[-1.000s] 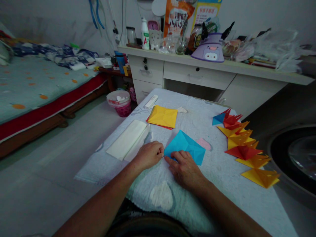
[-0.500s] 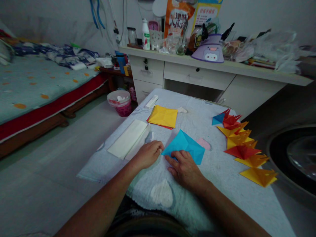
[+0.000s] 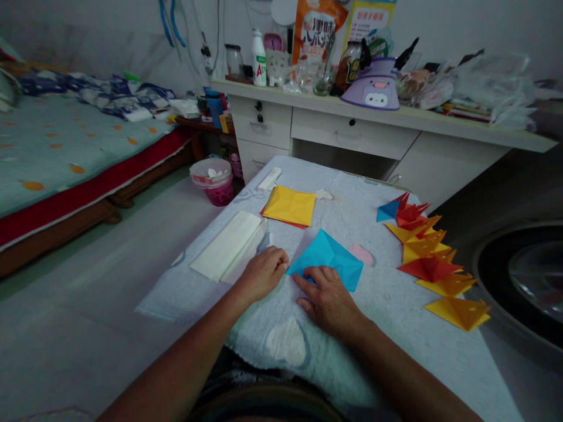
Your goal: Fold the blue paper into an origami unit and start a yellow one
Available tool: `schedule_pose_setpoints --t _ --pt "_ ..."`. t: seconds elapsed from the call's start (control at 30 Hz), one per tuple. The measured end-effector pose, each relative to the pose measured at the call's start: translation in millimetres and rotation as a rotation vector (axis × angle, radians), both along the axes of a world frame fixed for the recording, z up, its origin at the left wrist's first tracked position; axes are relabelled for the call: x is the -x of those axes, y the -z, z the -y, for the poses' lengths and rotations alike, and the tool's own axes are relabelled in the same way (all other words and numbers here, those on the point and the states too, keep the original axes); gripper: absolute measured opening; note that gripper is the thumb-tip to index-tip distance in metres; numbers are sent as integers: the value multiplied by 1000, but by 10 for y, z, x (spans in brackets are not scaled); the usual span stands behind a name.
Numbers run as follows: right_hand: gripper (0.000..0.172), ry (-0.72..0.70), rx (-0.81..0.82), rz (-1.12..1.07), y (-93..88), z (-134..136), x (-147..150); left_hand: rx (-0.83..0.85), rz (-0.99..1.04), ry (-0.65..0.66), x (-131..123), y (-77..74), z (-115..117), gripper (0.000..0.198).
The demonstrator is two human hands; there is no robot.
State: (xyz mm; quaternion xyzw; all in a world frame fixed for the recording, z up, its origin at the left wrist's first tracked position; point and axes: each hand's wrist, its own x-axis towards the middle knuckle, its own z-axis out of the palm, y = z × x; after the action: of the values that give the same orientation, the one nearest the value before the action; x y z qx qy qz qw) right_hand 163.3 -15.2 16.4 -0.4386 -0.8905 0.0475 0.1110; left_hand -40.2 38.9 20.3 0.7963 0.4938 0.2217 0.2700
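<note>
Found the fingers [image 3: 278, 262] of the left hand [image 3: 263, 273] curled into a loose fist, tips tucked under at the left corner of the blue folded square of thin paper [image 3: 329, 258]; could not tell whether pinching that corner or only butting against it. Found the fingers [image 3: 308, 282] of the right hand [image 3: 328, 299] slightly spread and laid flat, pressing the near edge down. Saw the paper lying flat as a diamond, creased across the middle, one facet brighter than the other, on the pale terry cloth over the table [image 3: 396, 328], just ahead of both hands. Judged it very light, thin and limp between creases, stiffer along them, easily dented or torn, apt to slide under a push though less so on the nap; best taken by a corner or along a crease, with a flat palm to steady. Beyond, noted a stack of flat yellow paper squares [image 3: 290, 205], a white folded slab [image 3: 226, 246] to the left, and a row of folded red and yellow paper shapes [image 3: 433, 269] well apart on the right.
</note>
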Motion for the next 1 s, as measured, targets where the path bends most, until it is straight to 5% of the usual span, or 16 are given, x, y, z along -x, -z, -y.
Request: schedule_pose_setpoints --t 1.0 --pt "62 3 75 43 -71 41 29 -69 82 -71 14 110 63 14"
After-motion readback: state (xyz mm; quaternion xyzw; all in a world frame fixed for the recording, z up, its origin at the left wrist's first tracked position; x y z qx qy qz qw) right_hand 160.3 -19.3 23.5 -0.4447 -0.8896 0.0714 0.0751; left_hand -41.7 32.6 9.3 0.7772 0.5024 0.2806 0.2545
